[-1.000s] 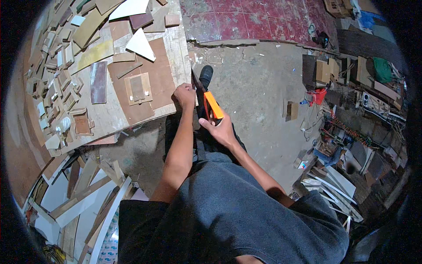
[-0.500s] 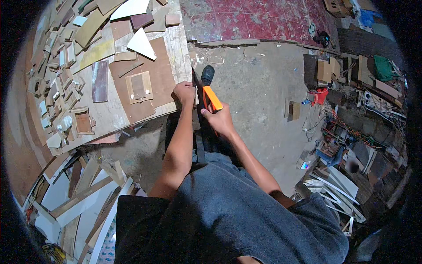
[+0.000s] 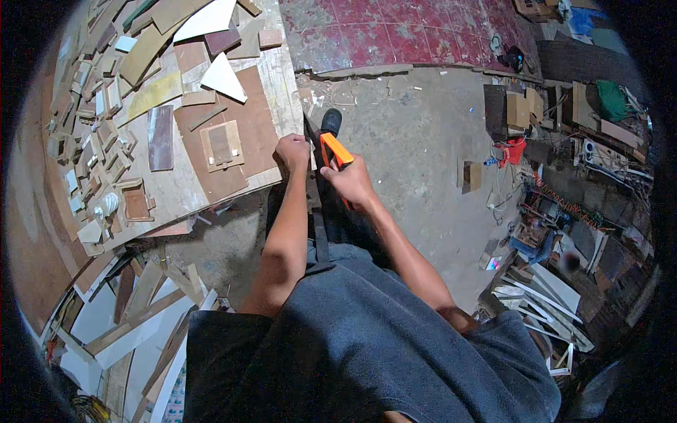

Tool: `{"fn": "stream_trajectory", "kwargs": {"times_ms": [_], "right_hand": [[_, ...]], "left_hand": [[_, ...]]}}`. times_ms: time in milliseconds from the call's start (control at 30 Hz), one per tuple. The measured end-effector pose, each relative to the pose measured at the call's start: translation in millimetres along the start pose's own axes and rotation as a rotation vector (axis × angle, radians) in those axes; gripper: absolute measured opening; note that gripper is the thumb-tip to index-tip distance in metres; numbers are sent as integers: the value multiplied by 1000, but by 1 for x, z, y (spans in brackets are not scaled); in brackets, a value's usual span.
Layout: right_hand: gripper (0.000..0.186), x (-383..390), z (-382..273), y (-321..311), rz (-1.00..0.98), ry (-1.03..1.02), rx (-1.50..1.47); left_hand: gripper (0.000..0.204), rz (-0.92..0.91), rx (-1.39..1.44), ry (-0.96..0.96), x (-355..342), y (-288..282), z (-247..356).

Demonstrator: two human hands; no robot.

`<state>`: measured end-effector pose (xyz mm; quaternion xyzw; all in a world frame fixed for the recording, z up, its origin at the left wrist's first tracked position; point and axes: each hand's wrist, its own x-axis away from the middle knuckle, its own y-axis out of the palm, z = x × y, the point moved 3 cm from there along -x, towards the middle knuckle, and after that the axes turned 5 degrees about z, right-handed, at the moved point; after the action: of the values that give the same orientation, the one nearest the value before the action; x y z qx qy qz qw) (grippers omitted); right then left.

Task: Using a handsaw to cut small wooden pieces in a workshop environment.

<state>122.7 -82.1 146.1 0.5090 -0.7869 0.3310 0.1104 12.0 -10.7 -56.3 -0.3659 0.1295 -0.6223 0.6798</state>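
My right hand (image 3: 347,180) is closed round the orange handle (image 3: 337,148) of a hand saw, whose dark blade (image 3: 311,127) runs forward along the right edge of the plywood worktable (image 3: 159,194). My left hand (image 3: 293,149) is closed at that edge, just left of the saw; what its fingers grip is partly hidden, with a pale bit of wood beside them. Left of it on the table lies a brown sheet (image 3: 257,127) with a small square wooden piece (image 3: 221,146) on it. My shoe (image 3: 331,121) shows beyond the saw.
Wood offcuts (image 3: 106,151) crowd the table's left half. Scrap boards (image 3: 134,317) lean at lower left, white strips (image 3: 536,317) at lower right. Along the right are cardboard (image 3: 520,109), a red container (image 3: 509,151) and cables. Ahead, red tiles (image 3: 402,35) meet concrete floor.
The saw and my right hand have moved forward and slightly left along the table edge. My left hand stays at the edge, shifted slightly in view with the table.
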Motion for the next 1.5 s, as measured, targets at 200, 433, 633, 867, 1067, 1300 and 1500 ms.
{"fn": "stream_trajectory", "kwargs": {"times_ms": [200, 433, 633, 867, 1067, 1300, 1500], "right_hand": [[33, -6, -3, 0, -42, -4, -21], [32, -5, 3, -2, 8, 11, 4], [26, -30, -26, -8, -37, 116, 70], [29, -42, -9, 12, -19, -3, 101], [23, -40, -4, 5, -83, 82, 40], [25, -35, 6, 20, -103, 39, 44], [26, -40, -2, 8, -101, 51, 0]], "left_hand": [[9, -5, 50, 0, -4, -5, -2], [7, -7, -30, -18, 2, -4, 4], [9, -22, -44, -8, -2, 5, -4], [10, -45, -93, -48, -13, 15, -24], [13, -88, -121, -106, -7, 10, -17], [14, -99, -44, -24, -9, 7, -7], [11, -44, -82, -28, -7, 6, -11]]}}
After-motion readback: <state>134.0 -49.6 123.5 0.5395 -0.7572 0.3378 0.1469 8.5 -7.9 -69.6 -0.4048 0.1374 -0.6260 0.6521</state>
